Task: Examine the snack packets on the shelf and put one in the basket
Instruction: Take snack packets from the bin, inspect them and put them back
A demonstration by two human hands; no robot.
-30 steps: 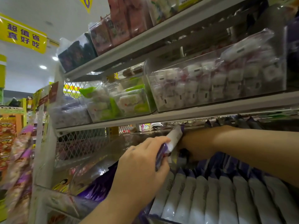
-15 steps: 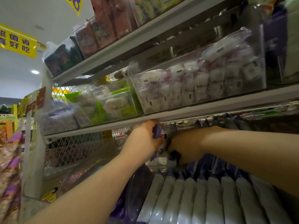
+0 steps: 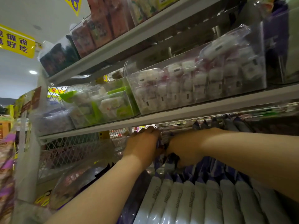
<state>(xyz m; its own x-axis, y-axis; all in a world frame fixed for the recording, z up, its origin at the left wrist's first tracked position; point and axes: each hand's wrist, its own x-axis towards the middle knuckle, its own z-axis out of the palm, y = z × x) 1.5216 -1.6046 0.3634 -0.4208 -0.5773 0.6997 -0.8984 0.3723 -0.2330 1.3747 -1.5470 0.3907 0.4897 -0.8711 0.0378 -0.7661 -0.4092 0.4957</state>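
Nearest, under both forearms, a row of packets (image 3: 186, 199) stands on edge, white-faced with purple tops, packed side by side and running off past the right arm. To the outside of the left forearm lies a clear curved cover (image 3: 72, 183) over dark purple wrappers.

Further in, the two hands meet just under a shelf edge. The left hand (image 3: 142, 146) shows its back, fingers curled forward over a purple-and-white packet (image 3: 159, 145), which is squeezed upright between the two hands, above the back of the row. The right hand (image 3: 182, 149) presses against the packet's other side; its fingers are sunk among the packet tops, so I cannot tell whether they pinch anything.

Beyond the left hand is a white mesh panel (image 3: 72, 151). Directly above both hands runs the grey shelf (image 3: 178, 113). On it, over the right hand, sits a clear bin (image 3: 194, 88) of white and pink sweets; over and beyond the left hand sits a bin with green-wrapped pieces (image 3: 105, 104), then one with purple ones (image 3: 53, 122).

Higher up, another shelf carries red boxes (image 3: 98, 28). Far off past the left hand, a yellow sign (image 3: 16, 41) hangs from the ceiling.
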